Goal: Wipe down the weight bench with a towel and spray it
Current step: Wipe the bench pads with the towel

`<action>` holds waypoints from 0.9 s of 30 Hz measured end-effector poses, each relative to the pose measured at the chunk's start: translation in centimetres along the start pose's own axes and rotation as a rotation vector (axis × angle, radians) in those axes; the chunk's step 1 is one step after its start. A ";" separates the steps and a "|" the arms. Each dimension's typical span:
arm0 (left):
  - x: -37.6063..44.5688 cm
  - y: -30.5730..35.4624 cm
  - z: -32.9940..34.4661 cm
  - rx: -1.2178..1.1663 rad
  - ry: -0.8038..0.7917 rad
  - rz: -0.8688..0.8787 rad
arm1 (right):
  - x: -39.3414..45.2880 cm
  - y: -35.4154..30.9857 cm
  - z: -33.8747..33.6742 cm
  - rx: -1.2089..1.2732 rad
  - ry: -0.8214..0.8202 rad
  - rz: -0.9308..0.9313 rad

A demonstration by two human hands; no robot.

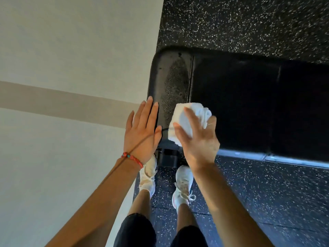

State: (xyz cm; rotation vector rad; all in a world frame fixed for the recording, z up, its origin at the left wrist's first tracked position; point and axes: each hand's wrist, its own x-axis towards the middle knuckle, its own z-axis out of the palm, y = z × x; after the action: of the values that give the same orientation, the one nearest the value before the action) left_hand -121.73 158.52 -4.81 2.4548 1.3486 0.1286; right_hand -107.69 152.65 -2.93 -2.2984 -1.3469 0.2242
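Towel (179, 127) bunched under right hand (197, 139), pressed on the bench's (249, 104) near end | left hand (142, 129) flat, fingers straight, holding nothing | step: wiping, probably | next: sweep along the dark pad; no spray bottle in sight

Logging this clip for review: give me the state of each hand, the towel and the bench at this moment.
left hand: open, fingers straight, at the bench's end edge.
right hand: fingers spread, pressing the towel down.
towel: white, bunched, on the bench under the right hand.
weight bench: black, speckled with droplets on the end section by the towel.
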 end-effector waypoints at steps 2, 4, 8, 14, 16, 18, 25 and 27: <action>-0.2 0.0 0.3 -0.030 0.039 -0.011 | 1.1 -0.1 0.7 -0.113 0.078 -0.064; -0.2 0.1 0.4 -0.054 0.056 -0.011 | 3.5 -0.4 1.4 -0.156 0.114 -0.088; 0.0 -0.2 0.2 -0.012 0.016 -0.001 | 9.8 -1.6 2.5 -0.134 0.129 -0.042; 0.2 -0.7 -0.7 -0.011 0.019 0.040 | 6.0 -1.4 2.4 -0.119 0.114 -0.006; 0.3 -1.0 -1.0 -0.010 0.009 0.054 | 2.7 -1.1 1.8 -0.133 0.074 -0.035; 0.4 -1.3 -1.2 -0.008 -0.002 0.069 | 1.7 -1.1 1.4 -0.139 0.063 -0.062; 0.8 -1.6 -1.5 0.014 -0.017 0.121 | 10.3 -3.2 1.8 -0.156 0.011 0.066; 0.9 -1.6 -1.6 0.014 -0.001 0.132 | 11.0 -3.6 1.5 -0.126 -0.076 0.082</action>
State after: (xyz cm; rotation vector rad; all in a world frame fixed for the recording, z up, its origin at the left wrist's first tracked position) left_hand -122.90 160.42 -3.90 2.5544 1.1903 0.1508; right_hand -105.43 164.04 -1.52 -2.4757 -1.3393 0.2621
